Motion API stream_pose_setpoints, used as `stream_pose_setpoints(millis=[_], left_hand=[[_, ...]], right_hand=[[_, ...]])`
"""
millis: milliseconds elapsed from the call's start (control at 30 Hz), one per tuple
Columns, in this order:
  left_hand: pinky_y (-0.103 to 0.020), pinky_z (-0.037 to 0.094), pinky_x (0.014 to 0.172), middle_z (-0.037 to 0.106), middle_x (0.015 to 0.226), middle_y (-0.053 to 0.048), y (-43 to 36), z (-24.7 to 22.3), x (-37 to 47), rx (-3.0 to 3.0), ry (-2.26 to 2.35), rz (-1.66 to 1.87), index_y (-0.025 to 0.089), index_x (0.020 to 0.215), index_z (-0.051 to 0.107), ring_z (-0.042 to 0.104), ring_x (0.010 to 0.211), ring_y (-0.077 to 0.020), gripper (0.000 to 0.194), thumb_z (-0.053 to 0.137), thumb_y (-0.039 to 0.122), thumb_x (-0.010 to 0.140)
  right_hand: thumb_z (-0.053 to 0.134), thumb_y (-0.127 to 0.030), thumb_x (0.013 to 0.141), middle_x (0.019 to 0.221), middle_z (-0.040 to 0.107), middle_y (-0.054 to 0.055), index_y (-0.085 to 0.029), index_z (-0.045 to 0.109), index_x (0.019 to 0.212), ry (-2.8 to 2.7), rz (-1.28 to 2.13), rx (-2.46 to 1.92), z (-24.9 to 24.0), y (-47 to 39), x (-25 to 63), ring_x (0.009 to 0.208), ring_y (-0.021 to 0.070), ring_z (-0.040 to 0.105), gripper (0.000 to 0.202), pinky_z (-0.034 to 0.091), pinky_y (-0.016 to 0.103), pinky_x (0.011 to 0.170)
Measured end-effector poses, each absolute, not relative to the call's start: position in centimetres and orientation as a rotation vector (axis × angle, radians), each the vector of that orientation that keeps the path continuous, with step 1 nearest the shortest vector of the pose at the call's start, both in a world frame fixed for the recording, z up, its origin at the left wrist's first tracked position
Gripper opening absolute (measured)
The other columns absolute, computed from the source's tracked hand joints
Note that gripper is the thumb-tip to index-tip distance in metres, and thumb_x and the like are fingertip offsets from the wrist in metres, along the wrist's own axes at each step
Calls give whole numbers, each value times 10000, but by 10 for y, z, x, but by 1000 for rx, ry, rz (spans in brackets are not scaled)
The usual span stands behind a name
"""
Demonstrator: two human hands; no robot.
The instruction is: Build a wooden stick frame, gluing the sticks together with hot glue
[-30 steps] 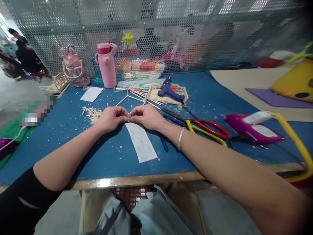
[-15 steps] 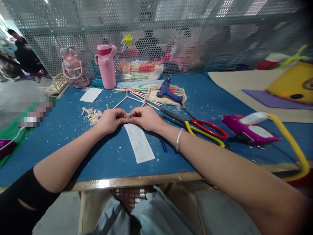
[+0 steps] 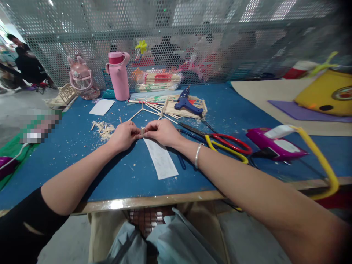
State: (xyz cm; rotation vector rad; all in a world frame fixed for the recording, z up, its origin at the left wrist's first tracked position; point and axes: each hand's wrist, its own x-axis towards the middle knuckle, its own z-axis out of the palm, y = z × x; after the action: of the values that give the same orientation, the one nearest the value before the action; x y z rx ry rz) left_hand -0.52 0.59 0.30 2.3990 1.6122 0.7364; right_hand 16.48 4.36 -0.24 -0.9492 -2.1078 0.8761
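Between my fingertips stands a small bundle of short wooden sticks (image 3: 142, 131). My left hand (image 3: 123, 135) pinches it from the left, and my right hand (image 3: 162, 132) pinches it from the right. Both hands are closed, resting low over the blue table. A strip of white paper (image 3: 161, 159) runs from under my right fingers towards the table's front edge. Left of my left hand lies a pile of cut stick pieces (image 3: 103, 130). Beyond the hands, thin wooden sticks (image 3: 154, 106) lie joined and loose.
A blue glue gun (image 3: 189, 104) rests on a stick frame (image 3: 170, 108). Scissors (image 3: 220, 140) with red and yellow handles lie right of my right hand, near a purple device (image 3: 275, 145). A pink bottle (image 3: 120, 79) and a clear pink jug (image 3: 82, 79) stand at the back.
The lower end of the paper strip has swung slightly right and away from me. Both hands keep their pinch on the bundle. The view has shifted a little.
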Motion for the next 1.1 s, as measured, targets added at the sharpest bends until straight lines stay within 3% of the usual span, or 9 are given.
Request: stream_pose_setpoints(millis=[900,1100], left_hand=[[-249,407,653,618,729,-39,7,4,-5,2437,1607,671,187,737,708,550,701,-147,162,591,296,762],[-250,408,640,603,711,-38,7,4,-5,2413,1650,691,199,739,720,536,678,-146,226,584,378,760]], right_hand=[[677,-275,607,582,579,-22,-148,640,627,-2118,850,-1006,1,42,163,518,71,446,134,336,213,514],[669,-249,607,591,584,-23,-150,631,618,-2119,881,-1011,1,42,163,521,72,453,107,345,211,516]])
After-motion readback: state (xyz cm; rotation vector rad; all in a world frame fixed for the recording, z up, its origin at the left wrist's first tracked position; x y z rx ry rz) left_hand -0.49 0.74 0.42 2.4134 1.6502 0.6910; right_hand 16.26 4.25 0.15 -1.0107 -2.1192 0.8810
